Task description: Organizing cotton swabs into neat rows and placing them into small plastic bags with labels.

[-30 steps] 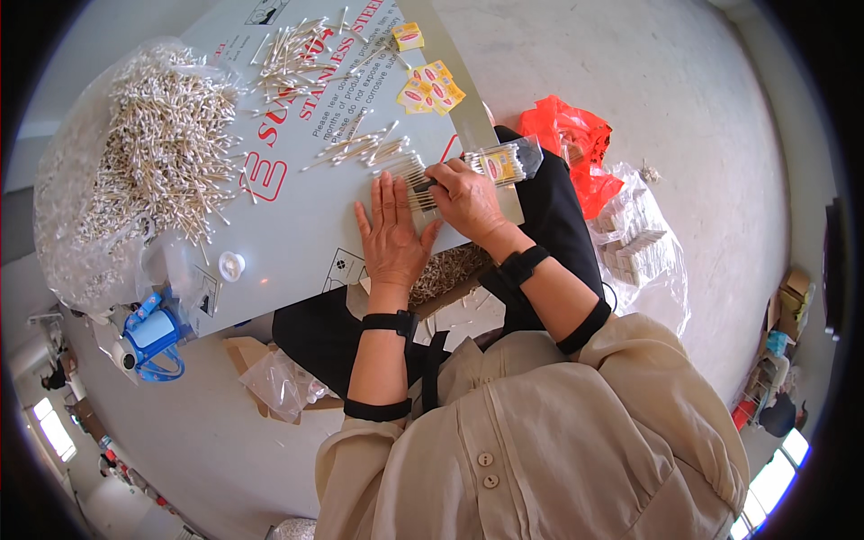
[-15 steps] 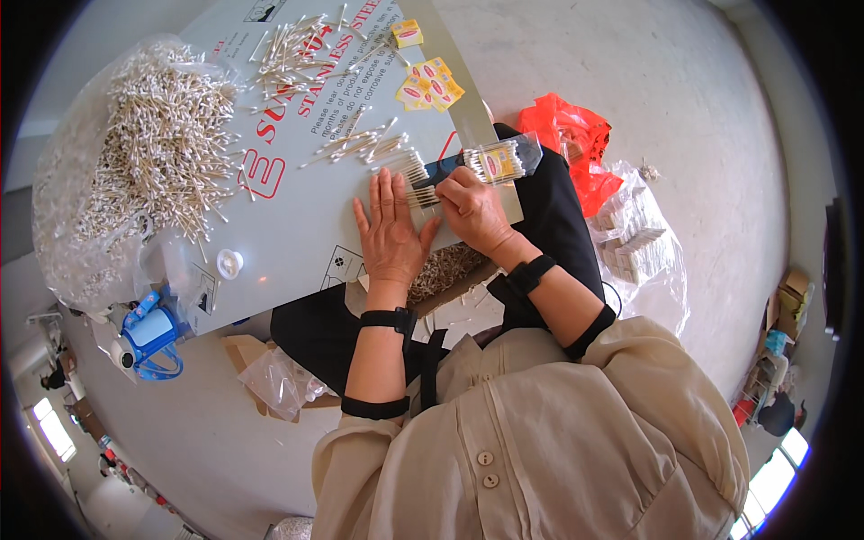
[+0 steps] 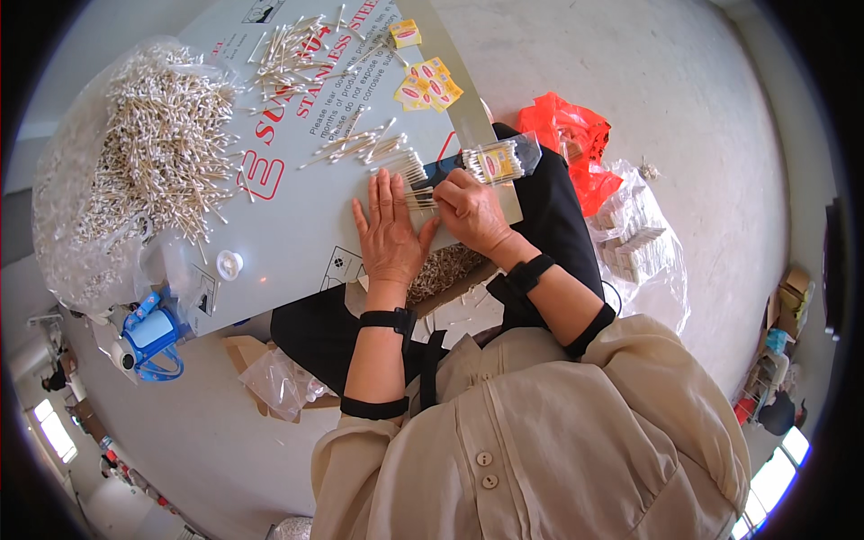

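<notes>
My left hand (image 3: 392,236) lies flat on the metal sheet with its fingers stretched out, the fingertips against a row of cotton swabs (image 3: 419,198). At the other end of that row, my right hand (image 3: 473,212) is closed with its fingers curled; what is in them, if anything, is hidden. Just beyond my right hand lies a clear plastic pack (image 3: 527,153) of cotton swabs with a yellow card (image 3: 497,164) in it. A small aligned row of swabs (image 3: 407,166) and a loose scatter of them (image 3: 358,144) lie beyond my left fingertips.
A big clear bag of cotton swabs (image 3: 166,135) takes up the sheet's left side. Yellow cards (image 3: 430,85) and more swabs (image 3: 290,56) lie at the far side. A blue bottle (image 3: 151,331) stands at left; a red bag (image 3: 567,135) and white packs (image 3: 634,247) are at right.
My right hand has shifted very slightly left along the row of swabs. My left hand stays pressed in the same place.
</notes>
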`<state>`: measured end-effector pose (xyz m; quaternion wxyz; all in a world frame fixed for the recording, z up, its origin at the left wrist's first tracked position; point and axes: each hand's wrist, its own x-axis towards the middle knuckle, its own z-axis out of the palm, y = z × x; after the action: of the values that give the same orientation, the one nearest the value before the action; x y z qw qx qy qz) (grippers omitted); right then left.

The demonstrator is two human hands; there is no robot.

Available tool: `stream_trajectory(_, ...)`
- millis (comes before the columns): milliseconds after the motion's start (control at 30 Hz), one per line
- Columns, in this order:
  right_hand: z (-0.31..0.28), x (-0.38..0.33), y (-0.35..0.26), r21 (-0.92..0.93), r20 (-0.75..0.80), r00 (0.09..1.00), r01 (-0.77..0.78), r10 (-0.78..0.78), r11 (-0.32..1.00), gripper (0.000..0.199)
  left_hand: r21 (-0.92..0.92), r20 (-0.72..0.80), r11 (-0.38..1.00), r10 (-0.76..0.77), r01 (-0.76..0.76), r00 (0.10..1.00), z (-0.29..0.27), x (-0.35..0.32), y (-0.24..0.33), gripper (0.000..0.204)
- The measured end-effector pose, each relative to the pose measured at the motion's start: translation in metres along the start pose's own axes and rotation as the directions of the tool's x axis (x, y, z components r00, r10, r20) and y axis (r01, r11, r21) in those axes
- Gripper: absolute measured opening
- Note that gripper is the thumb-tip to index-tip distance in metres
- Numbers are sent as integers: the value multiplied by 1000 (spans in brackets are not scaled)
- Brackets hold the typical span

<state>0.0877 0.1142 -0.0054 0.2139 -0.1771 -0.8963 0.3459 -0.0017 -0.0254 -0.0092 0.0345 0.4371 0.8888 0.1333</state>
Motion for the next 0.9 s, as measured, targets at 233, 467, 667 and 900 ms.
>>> stream_trajectory(233, 1, 4, -6, -34, -31, 999, -27, 26, 999, 3, -5, -4, 1000, 1, -1, 1000, 0, 0, 0, 85)
stream_trajectory(467, 3, 15, -8, -16, -35, 993, -110, 109, 994, 13, 13, 26, 1000, -5, 5, 1000, -1, 0, -1, 87)
stream_trajectory(667, 5, 26, -9, -44, 16, 987, -160, 161, 986, 15, -13, 30, 1000, -3, 3, 1000, 2, -1, -2, 88)
stream_trajectory(900, 7, 26, -8, -70, 27, 984, -175, 177, 982, 16, -14, 22, 1000, -1, 1, 1000, 2, -1, -2, 88)
